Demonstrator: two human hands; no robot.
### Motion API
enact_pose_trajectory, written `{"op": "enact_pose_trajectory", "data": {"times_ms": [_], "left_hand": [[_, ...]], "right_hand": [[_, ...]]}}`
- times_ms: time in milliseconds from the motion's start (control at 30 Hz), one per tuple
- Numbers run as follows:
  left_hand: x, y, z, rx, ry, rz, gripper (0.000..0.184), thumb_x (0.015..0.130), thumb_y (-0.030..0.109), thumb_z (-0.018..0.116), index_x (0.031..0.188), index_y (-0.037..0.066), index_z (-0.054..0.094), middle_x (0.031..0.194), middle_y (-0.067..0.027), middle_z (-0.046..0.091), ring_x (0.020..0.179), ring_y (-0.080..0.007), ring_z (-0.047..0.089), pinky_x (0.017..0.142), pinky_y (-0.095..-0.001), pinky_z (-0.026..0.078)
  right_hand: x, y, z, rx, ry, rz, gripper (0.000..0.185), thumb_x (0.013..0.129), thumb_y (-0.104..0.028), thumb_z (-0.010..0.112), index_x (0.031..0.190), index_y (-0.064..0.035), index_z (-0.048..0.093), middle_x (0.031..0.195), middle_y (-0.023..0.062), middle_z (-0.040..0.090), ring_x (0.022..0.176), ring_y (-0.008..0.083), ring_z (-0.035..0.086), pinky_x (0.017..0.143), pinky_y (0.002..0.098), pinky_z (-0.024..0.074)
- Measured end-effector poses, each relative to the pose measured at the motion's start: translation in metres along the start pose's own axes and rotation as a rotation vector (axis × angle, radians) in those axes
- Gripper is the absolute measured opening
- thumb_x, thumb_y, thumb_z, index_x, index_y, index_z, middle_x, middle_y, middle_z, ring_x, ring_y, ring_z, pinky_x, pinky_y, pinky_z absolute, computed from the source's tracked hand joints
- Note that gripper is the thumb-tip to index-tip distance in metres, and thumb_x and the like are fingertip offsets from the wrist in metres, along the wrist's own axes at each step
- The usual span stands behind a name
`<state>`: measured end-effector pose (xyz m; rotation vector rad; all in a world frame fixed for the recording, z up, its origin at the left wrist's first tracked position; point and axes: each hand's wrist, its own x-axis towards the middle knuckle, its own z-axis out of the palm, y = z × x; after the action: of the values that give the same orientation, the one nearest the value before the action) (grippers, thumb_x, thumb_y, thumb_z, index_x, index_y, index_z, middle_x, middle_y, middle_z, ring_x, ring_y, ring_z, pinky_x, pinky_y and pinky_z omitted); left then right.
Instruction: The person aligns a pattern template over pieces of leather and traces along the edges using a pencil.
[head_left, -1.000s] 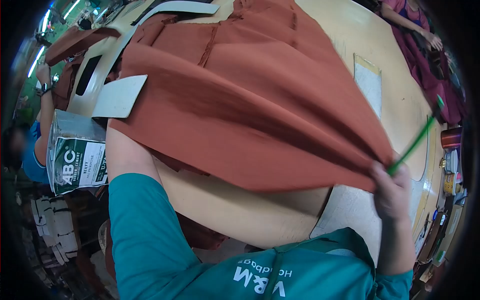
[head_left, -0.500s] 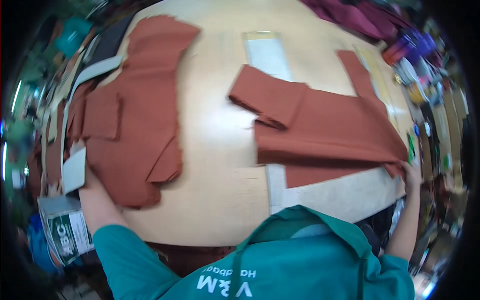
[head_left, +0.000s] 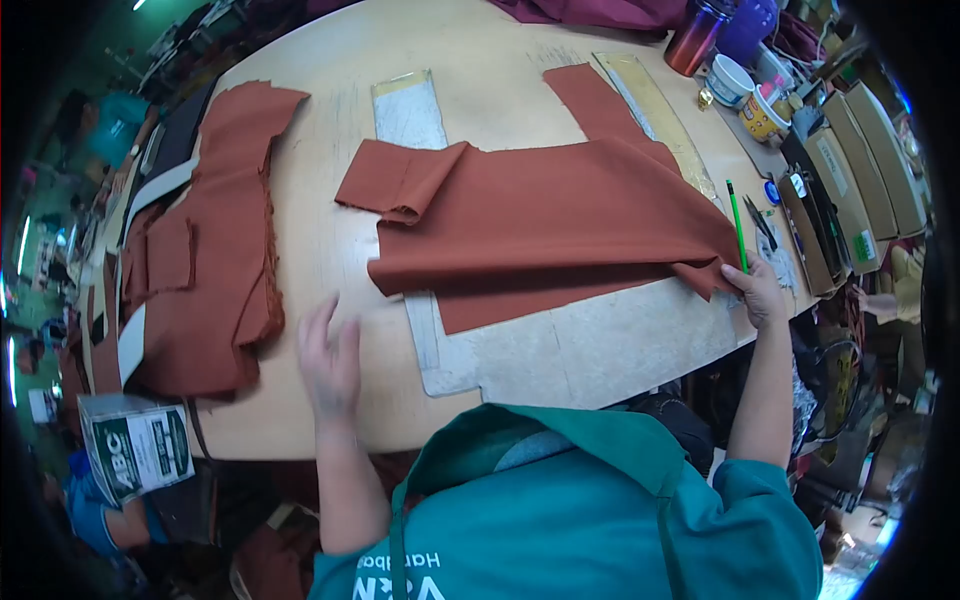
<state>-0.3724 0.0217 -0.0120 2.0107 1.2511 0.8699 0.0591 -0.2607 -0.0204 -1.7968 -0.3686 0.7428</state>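
A large rust-brown fabric piece (head_left: 560, 220) lies across a pale template board (head_left: 590, 345), its left end folded over. My right hand (head_left: 762, 292) pinches the fabric's right corner, where it is creased and slightly raised. Beside those fingers is a green pencil (head_left: 738, 225); whether they touch it I cannot tell. My left hand (head_left: 330, 365), a little blurred, is over the bare wood left of the board, with fingers apart and nothing in it. Further left rests a stack of brown fabric pieces (head_left: 215, 240), a smaller folded piece (head_left: 170, 255) on top.
Scissors (head_left: 762, 222), a blue tape roll (head_left: 771, 192), tubs (head_left: 732, 80) and a red tumbler (head_left: 697, 38) line the right side of the wooden table (head_left: 310, 240). Cardboard boxes (head_left: 850, 165) stand at far right. An ABC-labelled box (head_left: 138, 450) is at the near left corner.
My left hand has left the fabric stack and moved right, toward the board. My right hand keeps its hold on the fabric corner. The whole view has shifted rightward.
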Motion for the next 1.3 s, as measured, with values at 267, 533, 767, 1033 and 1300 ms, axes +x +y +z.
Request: {"op": "enact_pose_trajectory", "data": {"times_ms": [267, 533, 767, 1033, 1300], "left_hand": [[0.034, 0.002, 0.082, -0.467, -0.067, -0.220, 0.027, 0.077, 0.018, 0.067, 0.089, -0.004, 0.058, 0.076, -0.0076, 0.063, 0.067, -0.0144, 0.060, 0.061, -0.0274, 0.048], [-0.002, 0.114, -0.055, -1.163, -0.017, -0.095, 0.025, 0.086, 0.011, 0.045, 0.107, -0.003, 0.050, 0.104, -0.0161, 0.057, 0.092, -0.0229, 0.059, 0.083, -0.0328, 0.048], [0.178, 0.065, -0.024, -1.472, -0.290, -0.431, 0.025, 0.087, 0.016, 0.048, 0.104, -0.002, 0.052, 0.106, -0.0151, 0.057, 0.099, -0.0268, 0.055, 0.090, -0.0407, 0.043], [0.284, 0.161, -0.140, -1.202, -0.192, -0.113, 0.012, 0.083, 0.012, 0.055, 0.090, 0.002, 0.055, 0.092, -0.0108, 0.062, 0.087, -0.0232, 0.059, 0.085, -0.0397, 0.046], [0.151, 0.043, -0.039, -1.210, -0.267, -0.461, 0.027, 0.082, 0.017, 0.056, 0.106, 0.005, 0.055, 0.105, -0.0073, 0.059, 0.096, -0.0230, 0.056, 0.084, -0.0392, 0.047]], "right_hand": [[0.006, 0.017, 0.000, -0.064, 0.015, -0.086, 0.026, 0.080, -0.007, 0.059, 0.104, 0.0037, 0.055, 0.089, 0.0060, 0.061, 0.077, 0.0105, 0.057, 0.072, 0.0250, 0.0457], [-0.090, -0.074, -0.067, 0.349, -0.074, -0.523, 0.032, 0.081, -0.013, 0.057, 0.107, 0.0035, 0.050, 0.098, 0.0094, 0.057, 0.088, 0.0173, 0.056, 0.078, 0.0297, 0.0442], [0.066, -0.158, 0.047, 0.615, -0.319, -0.219, 0.022, 0.085, -0.018, 0.055, 0.103, -0.0046, 0.056, 0.091, 0.0037, 0.060, 0.075, 0.0092, 0.057, 0.066, 0.0202, 0.0487], [0.092, -0.292, 0.045, 0.539, -0.331, -0.582, 0.010, 0.085, -0.016, 0.056, 0.084, -0.0061, 0.057, 0.071, -0.0015, 0.056, 0.057, 0.0045, 0.049, 0.047, 0.0148, 0.0396], [0.048, -0.142, 0.064, 0.390, -0.134, -0.157, 0.015, 0.076, -0.015, 0.068, 0.080, -0.0088, 0.054, 0.064, -0.0032, 0.052, 0.049, 0.0049, 0.048, 0.041, 0.0173, 0.0374]]}}
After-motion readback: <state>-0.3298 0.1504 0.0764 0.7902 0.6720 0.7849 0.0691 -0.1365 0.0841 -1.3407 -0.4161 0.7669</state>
